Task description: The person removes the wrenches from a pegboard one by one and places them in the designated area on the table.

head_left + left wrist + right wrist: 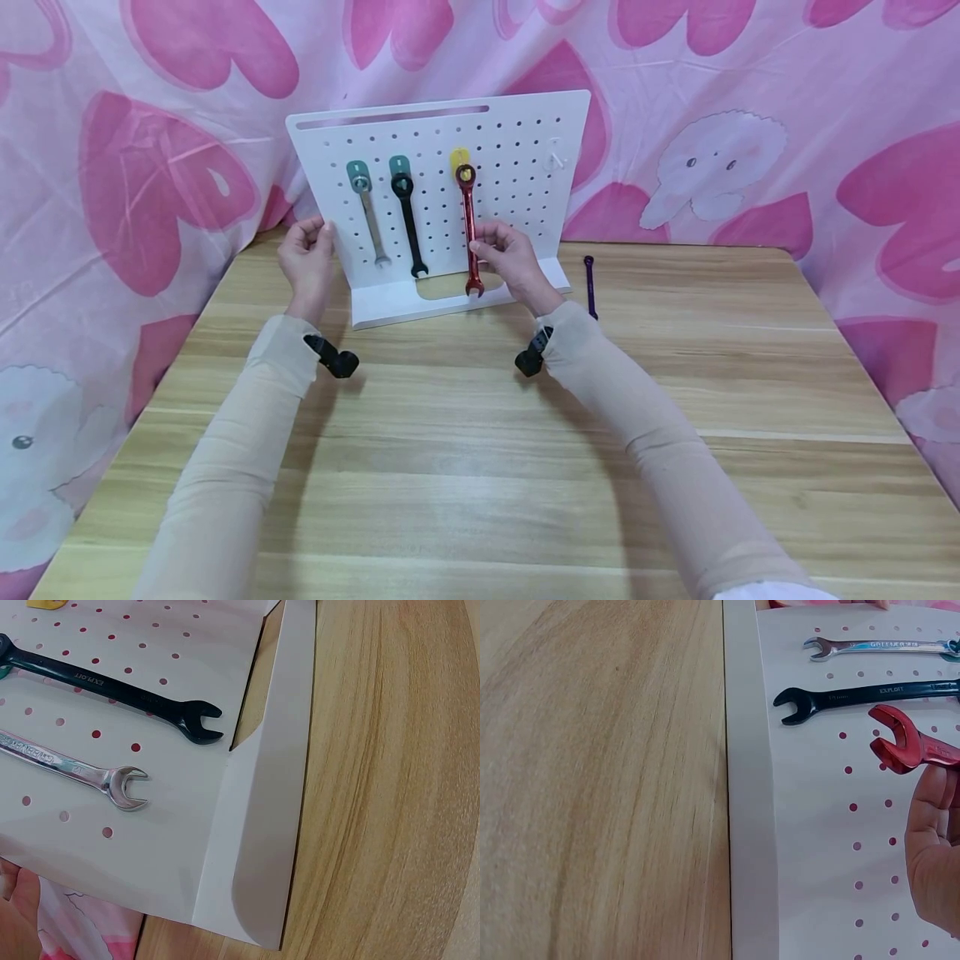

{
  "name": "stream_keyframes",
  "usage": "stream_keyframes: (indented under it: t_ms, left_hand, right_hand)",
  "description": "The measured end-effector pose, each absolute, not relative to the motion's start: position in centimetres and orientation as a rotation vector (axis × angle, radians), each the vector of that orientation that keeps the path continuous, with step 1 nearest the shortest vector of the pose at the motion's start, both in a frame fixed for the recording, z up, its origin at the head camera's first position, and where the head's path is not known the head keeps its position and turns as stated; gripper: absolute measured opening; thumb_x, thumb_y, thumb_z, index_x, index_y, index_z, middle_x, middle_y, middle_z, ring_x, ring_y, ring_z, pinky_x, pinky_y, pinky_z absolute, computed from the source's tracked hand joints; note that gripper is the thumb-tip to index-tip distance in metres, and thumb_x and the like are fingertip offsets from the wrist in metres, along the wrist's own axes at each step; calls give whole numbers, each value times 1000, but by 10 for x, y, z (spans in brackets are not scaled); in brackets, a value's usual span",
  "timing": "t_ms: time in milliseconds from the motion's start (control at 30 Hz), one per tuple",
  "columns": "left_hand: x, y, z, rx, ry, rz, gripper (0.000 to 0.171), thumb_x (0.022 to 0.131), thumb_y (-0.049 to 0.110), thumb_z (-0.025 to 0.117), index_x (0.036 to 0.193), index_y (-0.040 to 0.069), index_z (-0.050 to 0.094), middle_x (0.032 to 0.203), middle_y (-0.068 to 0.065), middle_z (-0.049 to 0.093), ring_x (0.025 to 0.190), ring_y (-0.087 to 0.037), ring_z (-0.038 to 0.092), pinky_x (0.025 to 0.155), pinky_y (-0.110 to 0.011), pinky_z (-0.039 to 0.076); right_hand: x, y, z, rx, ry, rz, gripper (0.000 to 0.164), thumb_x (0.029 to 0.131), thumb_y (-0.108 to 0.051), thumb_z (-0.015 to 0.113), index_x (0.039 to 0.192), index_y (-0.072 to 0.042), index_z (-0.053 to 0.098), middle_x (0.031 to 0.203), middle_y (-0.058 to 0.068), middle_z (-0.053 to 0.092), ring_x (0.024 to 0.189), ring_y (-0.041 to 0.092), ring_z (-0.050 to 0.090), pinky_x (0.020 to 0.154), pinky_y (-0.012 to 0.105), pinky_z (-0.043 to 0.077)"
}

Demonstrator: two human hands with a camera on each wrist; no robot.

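My right hand (512, 257) pinches a red combination wrench (470, 225) by its shank, the open end pointing down. The wrench's ring end overlaps a yellow hook (460, 158) on the white pegboard (517, 179). At the board's left edge, my left hand (306, 260) holds on with thumb and fingers; in the left wrist view just a bit of the hand (19, 900) shows past that edge. Between the hands hang a silver wrench (371, 221) and a black wrench (409, 221), each on a green hook. In the right wrist view the red wrench's jaw (904, 742) stands out in front of the board.
A purple wrench (590, 287) lies on the wooden table (465, 467), right of the board. A white hook (556, 157) sits at the board's upper right. Behind the table hangs a pink patterned cloth (712, 75).
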State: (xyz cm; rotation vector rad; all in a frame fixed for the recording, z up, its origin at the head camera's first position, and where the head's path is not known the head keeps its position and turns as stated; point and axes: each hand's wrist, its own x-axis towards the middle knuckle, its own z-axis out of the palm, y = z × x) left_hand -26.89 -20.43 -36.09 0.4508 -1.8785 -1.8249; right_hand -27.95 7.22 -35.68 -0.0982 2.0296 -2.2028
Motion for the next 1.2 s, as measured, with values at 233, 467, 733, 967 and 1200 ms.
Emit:
stream_keyframes:
  t_ms: [233, 467, 733, 967, 1200]
  left_hand:
    - [-268, -204, -361, 447, -1879, -1833, 17, 91, 20, 62, 105, 11, 64, 91, 5, 58, 83, -6, 51, 76, -20, 46]
    - [-268, -204, -361, 449, -1887, -1837, 18, 91, 21, 62, 106, 11, 64, 90, 6, 57, 83, -6, 50, 76, -19, 45]
    - [-268, -205, -361, 452, -1887, -1843, 17, 91, 23, 62, 106, 14, 64, 91, 7, 58, 84, -6, 50, 77, -18, 46]
    - [-270, -205, -362, 448, -1884, -1837, 17, 91, 21, 62, 106, 13, 64, 93, 6, 58, 84, -6, 50, 77, -17, 46]
    - [-270, -206, -363, 446, -1887, -1839, 16, 91, 22, 62, 104, 13, 64, 91, 7, 57, 84, -6, 50, 76, -17, 46]
  right_hand:
    - [-278, 74, -357, -96, 2032, -2194, 17, 89, -4, 63, 105, -10, 62, 89, 0, 58, 80, 12, 57, 71, 26, 54]
    - [-277, 74, -357, -107, 2026, -2207, 17, 88, -3, 63, 103, -9, 62, 88, 0, 58, 78, 11, 56, 67, 23, 54]
    - [-273, 76, -356, -116, 2030, -2195, 18, 89, -5, 63, 106, -8, 62, 89, 0, 58, 81, 12, 56, 70, 24, 54]
    - [-273, 78, -357, -118, 2033, -2184, 20, 89, -6, 63, 109, -7, 61, 90, 0, 58, 81, 12, 56, 71, 24, 54]
    - [-271, 78, -356, -125, 2015, -2205, 19, 89, -4, 63, 108, -7, 62, 88, 0, 58, 78, 12, 55, 68, 24, 54]
